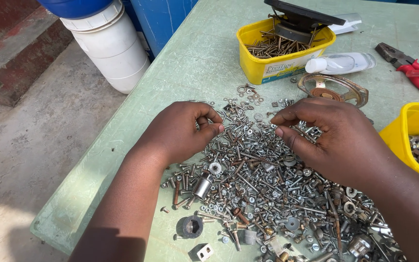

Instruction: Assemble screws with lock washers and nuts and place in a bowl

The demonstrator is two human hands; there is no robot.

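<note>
On the pale green table lies a wide heap of small metal screws, nuts and washers, and both hands rest on its upper edge. The left hand is curled, its thumb and fingers pinched close together; whether a small piece sits between them cannot be told. The right hand lies over the heap with its fingertips drawn together, also too narrow to show any piece inside. Behind the hands stands a yellow plastic tub of rusty nails, and beside it a clear plastic bottle with a white cap. Red-handled pliers lie at the far right, well apart.
</note>
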